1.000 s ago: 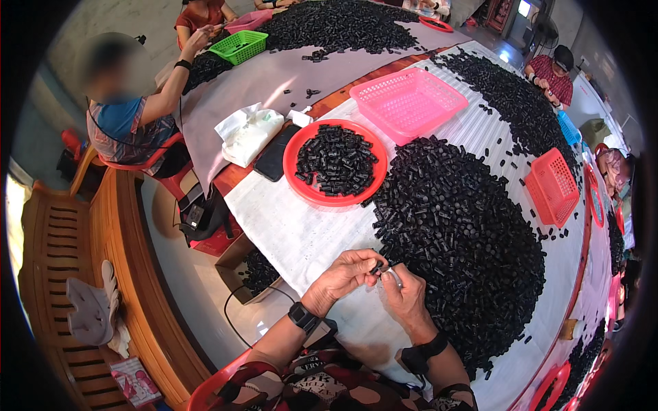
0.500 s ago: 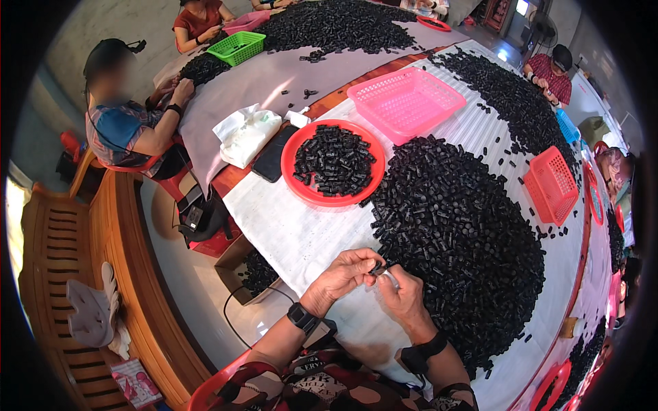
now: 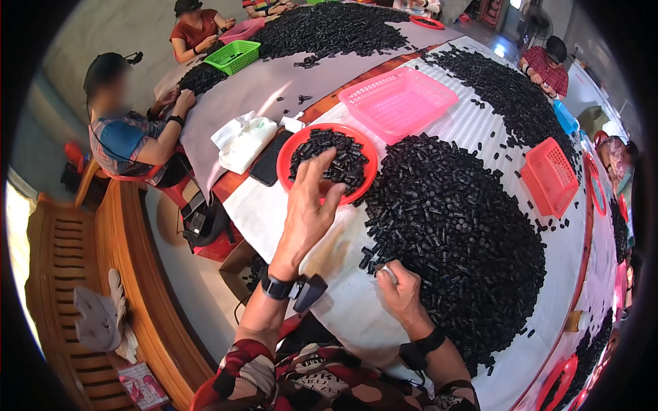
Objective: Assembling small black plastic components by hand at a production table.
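My left hand (image 3: 310, 205) reaches over a round red plastic bowl (image 3: 282, 179) with its fingers spread and nothing gripped in them. Short black cylindrical plastic pieces (image 3: 343, 151) lie heaped in that bowl, partly hidden by my fingers. By the near-left edge of a large pile of the same black pieces (image 3: 459, 240), my right hand (image 3: 404, 298) is closed. Something small and pale shows at its thumb, too little of it to name.
A pink basket (image 3: 397, 123) stands beyond the pile, a red basket (image 3: 548, 178) to its right. Left of the bowl lie a dark phone (image 3: 269, 161) and a white tissue pack (image 3: 243, 142). Co-workers sit around the tables with further black piles. A wooden bench (image 3: 130, 274) stands at left.
My left hand has left my right hand and moved up and left to the bowl, its fingers opening. The right hand stays near the pile. The view has shifted slightly.
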Demonstrator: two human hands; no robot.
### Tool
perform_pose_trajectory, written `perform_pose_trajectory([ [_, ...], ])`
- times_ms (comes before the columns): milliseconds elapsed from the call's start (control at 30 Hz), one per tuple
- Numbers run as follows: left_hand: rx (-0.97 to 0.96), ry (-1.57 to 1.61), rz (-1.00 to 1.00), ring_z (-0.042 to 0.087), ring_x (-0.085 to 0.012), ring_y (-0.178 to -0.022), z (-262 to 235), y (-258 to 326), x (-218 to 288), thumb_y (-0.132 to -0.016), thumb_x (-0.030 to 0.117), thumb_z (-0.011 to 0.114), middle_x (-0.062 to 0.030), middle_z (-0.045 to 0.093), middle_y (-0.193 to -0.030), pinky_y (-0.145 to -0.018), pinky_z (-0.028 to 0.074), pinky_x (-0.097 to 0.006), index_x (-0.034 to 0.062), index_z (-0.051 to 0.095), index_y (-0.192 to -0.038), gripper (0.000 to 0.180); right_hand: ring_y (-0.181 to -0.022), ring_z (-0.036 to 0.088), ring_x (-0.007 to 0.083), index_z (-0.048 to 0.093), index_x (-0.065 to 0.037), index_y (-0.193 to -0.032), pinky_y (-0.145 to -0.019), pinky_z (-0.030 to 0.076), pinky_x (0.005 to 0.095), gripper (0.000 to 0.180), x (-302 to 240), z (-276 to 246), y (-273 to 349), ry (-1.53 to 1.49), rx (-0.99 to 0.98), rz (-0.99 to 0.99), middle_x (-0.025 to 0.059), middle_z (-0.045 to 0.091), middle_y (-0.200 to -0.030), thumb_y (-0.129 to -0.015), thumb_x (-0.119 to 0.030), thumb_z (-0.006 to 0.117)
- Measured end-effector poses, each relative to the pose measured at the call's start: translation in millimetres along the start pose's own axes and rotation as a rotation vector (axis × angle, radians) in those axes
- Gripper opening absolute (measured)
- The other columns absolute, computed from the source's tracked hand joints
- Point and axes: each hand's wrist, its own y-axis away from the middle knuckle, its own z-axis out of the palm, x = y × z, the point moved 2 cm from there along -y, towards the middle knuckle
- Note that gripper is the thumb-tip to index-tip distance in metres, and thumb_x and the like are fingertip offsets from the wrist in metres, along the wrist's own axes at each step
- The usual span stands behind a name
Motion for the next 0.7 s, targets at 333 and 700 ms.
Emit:
perform_pose_trajectory([
  [333,-0.336,-0.245,-0.055,0.059,-0.0348,-0.073,62.8,116.1,-42.5,-0.079,0.013,0.065,-0.0155,0.057,-0.078,-0.064,0.048,-0.042,0.0013,0.057,-0.086,0.016,-0.059,0.061,0.0300,0.059,-0.002,-0.083,-0.054,0.047,0.0350,0.015,3.3,0.4,-0.5,-0.061,0.056,-0.037,0.0146,0.060,-0.068,-0.088,-0.016,0.059],
  [700,-0.326,0.735,-0.520,0.060,-0.0164,-0.073,58.6,128.9,-55.2,-0.089,0.011,0.063,-0.0096,0.063,-0.086,-0.071,0.049,-0.026,-0.0001,0.057,-0.096,0.015,-0.059,0.061,0.0298,0.058,-0.001,-0.082,-0.054,0.047,0.0351,0.022,0.6,-1.8,1.6,-0.055,0.066,-0.025,0.0150,0.060,-0.067,-0.089,-0.022,0.058],
])
